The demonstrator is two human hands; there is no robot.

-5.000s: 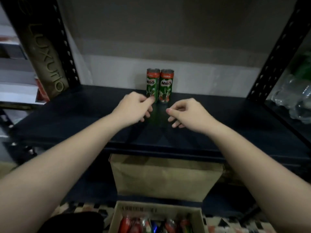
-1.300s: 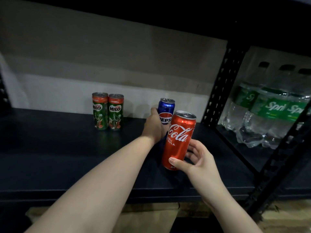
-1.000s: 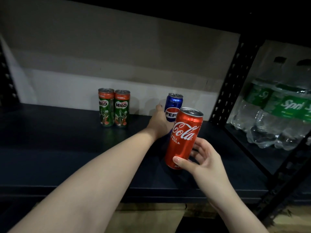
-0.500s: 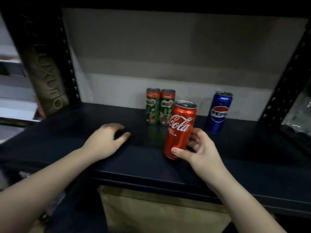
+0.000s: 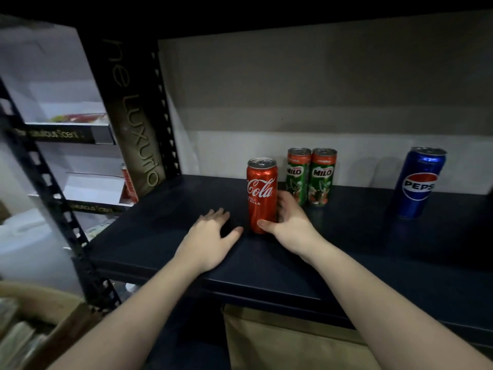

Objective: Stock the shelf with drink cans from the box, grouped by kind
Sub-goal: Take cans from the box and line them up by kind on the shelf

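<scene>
On shelf (image 5: 346,236): cola can (image 5: 262,194), two Milo cans (image 5: 310,176), Pepsi can (image 5: 418,182)

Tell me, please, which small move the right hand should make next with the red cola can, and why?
Probably let go: the cola can already stands upright on the shelf, left of the Milo cans, with the right hand curled round it.

Dim, soft picture; dark corners, wide-angle bending at edges.
</scene>
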